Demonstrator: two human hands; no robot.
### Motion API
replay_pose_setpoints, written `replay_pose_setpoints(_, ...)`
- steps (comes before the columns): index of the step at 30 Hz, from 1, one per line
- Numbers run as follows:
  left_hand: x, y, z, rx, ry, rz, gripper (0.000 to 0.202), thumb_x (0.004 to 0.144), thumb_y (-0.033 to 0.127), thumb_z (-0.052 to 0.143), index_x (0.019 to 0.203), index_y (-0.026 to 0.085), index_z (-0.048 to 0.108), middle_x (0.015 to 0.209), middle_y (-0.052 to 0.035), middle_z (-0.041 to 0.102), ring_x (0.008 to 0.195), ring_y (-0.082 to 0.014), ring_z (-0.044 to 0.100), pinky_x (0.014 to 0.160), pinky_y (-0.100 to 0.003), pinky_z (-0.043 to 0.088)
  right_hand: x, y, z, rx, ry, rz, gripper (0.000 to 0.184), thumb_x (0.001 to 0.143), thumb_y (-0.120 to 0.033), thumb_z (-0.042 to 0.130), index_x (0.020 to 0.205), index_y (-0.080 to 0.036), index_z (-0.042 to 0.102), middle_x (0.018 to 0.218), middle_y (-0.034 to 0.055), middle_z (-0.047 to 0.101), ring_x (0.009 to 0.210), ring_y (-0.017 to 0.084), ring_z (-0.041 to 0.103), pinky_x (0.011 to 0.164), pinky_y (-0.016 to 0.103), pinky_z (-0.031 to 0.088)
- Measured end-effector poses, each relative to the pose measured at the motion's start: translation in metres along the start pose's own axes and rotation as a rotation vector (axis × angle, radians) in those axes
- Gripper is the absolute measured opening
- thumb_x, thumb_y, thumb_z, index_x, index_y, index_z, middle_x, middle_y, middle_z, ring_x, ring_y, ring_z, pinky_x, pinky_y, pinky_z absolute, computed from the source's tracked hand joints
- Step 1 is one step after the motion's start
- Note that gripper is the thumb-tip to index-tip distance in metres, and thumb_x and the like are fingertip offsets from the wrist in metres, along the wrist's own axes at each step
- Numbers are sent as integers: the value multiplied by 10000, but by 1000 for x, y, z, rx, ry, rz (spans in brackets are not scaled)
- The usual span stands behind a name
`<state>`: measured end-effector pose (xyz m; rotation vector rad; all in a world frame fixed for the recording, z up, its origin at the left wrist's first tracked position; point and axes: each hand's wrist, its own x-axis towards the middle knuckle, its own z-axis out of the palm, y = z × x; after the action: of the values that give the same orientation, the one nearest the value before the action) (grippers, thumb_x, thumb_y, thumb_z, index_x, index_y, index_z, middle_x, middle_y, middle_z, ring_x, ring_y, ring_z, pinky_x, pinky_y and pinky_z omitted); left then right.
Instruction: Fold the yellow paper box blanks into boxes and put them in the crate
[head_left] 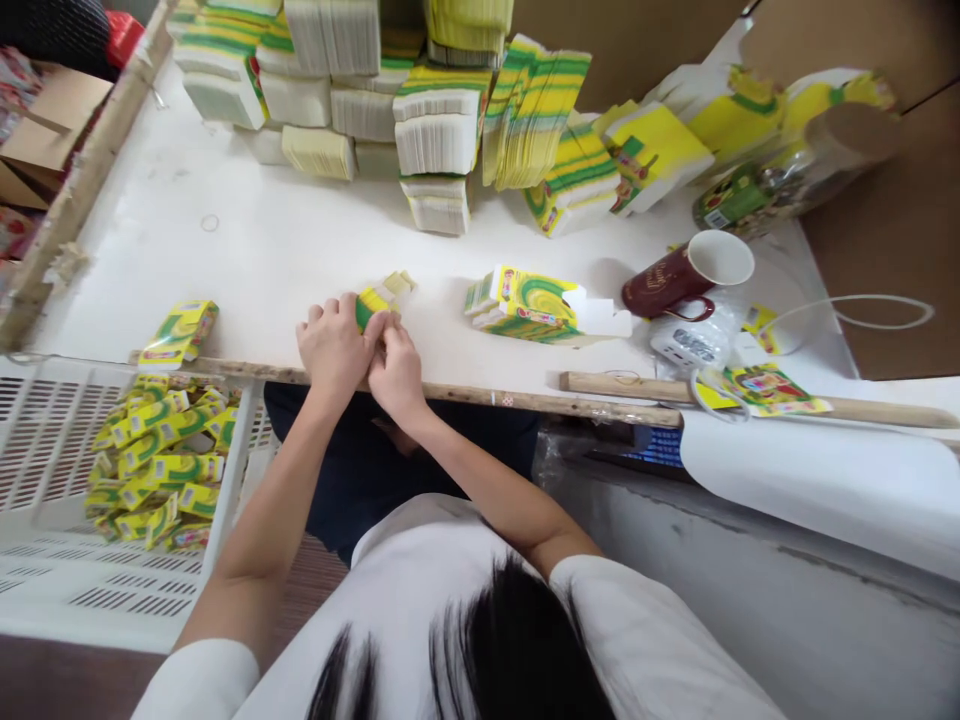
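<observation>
Close together at the table's near edge, both my hands are closed around one small yellow-and-green printed carton (369, 306). My left hand (335, 345) covers its left side, fingers curled over it. My right hand (397, 375) grips from the lower right, its thumb against the carton. Pale flaps stick out at the carton's far end; its lower part is hidden by my fingers. To the right lies a short stack of flattened yellow-and-green cartons (536, 300) with a white flap. A finished-looking folded carton (178, 333) rests at the table edge on the left.
A white plastic basket (45, 440) full of yellow cartons stands below left. Tall stacks of flat cartons (435, 140) line the back. On the right are a maroon mug (664, 280) lying tilted, a jar (750, 195) and a wooden stick (630, 387).
</observation>
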<state>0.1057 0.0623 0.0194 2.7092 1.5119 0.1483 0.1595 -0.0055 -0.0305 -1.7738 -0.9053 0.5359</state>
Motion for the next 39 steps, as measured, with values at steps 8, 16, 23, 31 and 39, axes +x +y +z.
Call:
replay_pose_setpoints(8, -2, -2, -5, 17, -31, 17, 594, 964, 652, 342, 1256, 201, 594, 1184, -156, 680, 1095, -368, 555, 852, -440, 397, 24, 19, -52, -187, -110, -81, 258, 897, -222, 595, 1142, -185, 665, 1116, 115, 735, 986, 252, 689, 876, 381, 547)
replay_pose_setpoints(16, 5, -8, -19, 2, -207, 43, 501, 981, 586, 354, 1232, 234, 608, 1221, -141, 672, 1143, -359, 544, 894, -450, 423, 14, 17, -94, -309, -279, -208, 211, 787, -60, 531, 861, -178, 689, 830, 54, 720, 764, 212, 639, 719, 309, 448)
replay_pose_setpoints(23, 6, -6, -19, 4, -218, 26, 481, 992, 561, 324, 1189, 239, 623, 1205, -144, 677, 1139, -357, 533, 900, -456, 416, 13, 16, -134, -69, -667, -244, 200, 848, -269, 685, 1028, -195, 730, 985, 41, 761, 891, 199, 691, 830, 308, 513)
replay_pose_setpoints(31, 3, -6, -15, 20, -190, 29, 481, 991, 565, 346, 1206, 237, 624, 1203, -137, 679, 1146, -355, 535, 899, -447, 414, 31, 26, -101, -463, -192, -353, 306, 962, -162, 513, 1192, -158, 714, 989, 116, 654, 935, 244, 606, 828, 355, 497)
replay_pose_setpoints(39, 4, -6, -16, 2, -203, 20, 488, 987, 580, 352, 1202, 239, 626, 1196, -144, 679, 1152, -358, 536, 900, -450, 412, 20, 30, -99, -545, -94, -446, 328, 1028, -228, 401, 1034, -231, 729, 1036, 101, 657, 960, 247, 538, 868, 375, 442)
